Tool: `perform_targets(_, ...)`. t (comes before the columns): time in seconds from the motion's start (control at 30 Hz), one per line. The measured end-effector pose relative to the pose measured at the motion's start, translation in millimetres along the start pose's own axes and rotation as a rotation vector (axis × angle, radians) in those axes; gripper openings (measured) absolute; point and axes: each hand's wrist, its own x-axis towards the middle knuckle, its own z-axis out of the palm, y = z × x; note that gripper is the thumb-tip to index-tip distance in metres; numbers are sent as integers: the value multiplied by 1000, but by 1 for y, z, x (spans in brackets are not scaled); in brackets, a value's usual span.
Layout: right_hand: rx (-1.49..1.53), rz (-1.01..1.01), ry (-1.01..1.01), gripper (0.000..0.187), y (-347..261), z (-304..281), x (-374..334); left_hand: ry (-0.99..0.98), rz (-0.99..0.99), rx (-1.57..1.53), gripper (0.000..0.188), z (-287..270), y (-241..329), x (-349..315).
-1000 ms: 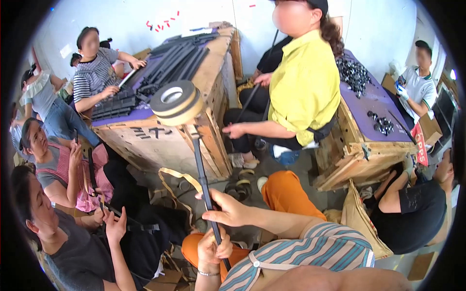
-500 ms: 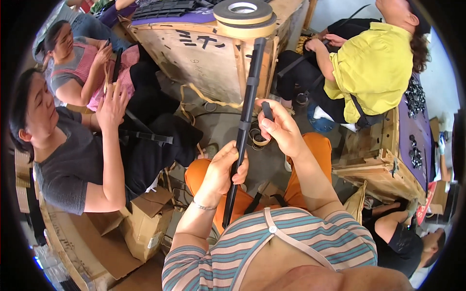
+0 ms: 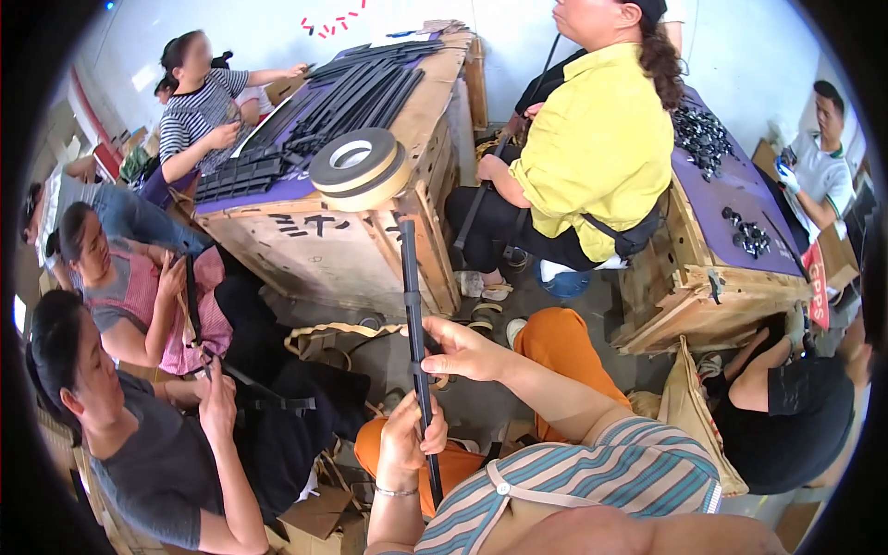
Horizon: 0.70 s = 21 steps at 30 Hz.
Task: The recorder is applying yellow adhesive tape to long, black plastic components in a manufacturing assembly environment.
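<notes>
Firmly, the fingers of a left hand (image 3: 407, 437) close around the lower part of a slim black bar (image 3: 411, 268), which stands at a slight tilt in front of the wearer's body. Higher up, the thumb of the right hand (image 3: 467, 354) meets the bar's side near a raised band; whether those fingers clamp the bar or a small dark piece beside it cannot be told. A metal bracelet (image 3: 396, 492) circles the left wrist, and a pale ribbon (image 3: 356, 328) trails leftward from near the right fingertips. Below spread orange trousers (image 3: 560, 356) and a striped top (image 3: 601, 476). Beyond the bar's upper end, stacked tape rolls (image 3: 381, 165) sit on the corner of a wooden crate (image 3: 319, 264), with black strips (image 3: 342, 106) behind them. Around the crate, a person in a yellow shirt (image 3: 597, 148) sits at right, and a co-worker in dark grey (image 3: 153, 462) at left.
</notes>
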Motion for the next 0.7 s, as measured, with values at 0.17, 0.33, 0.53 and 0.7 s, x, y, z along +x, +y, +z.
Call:
perform_targets(0.17, 75, 175, 57, 45, 6, -14, -14, 18, 123, 105, 22, -5, 10, -2)
perform_targets(0.33, -8, 250, 89, 44, 0, -10, -18, 43, 563, 275, 22, 16, 65, 3)
perform_targets(0.53, 33, 180, -39, 38, -21, 6, -23, 174, 656, 531, 24, 27, 56, 6)
perform_targets(0.7, -82, 5, -31, 53, -26, 23, -34, 324, 512, 535, 14, 27, 14, 4)
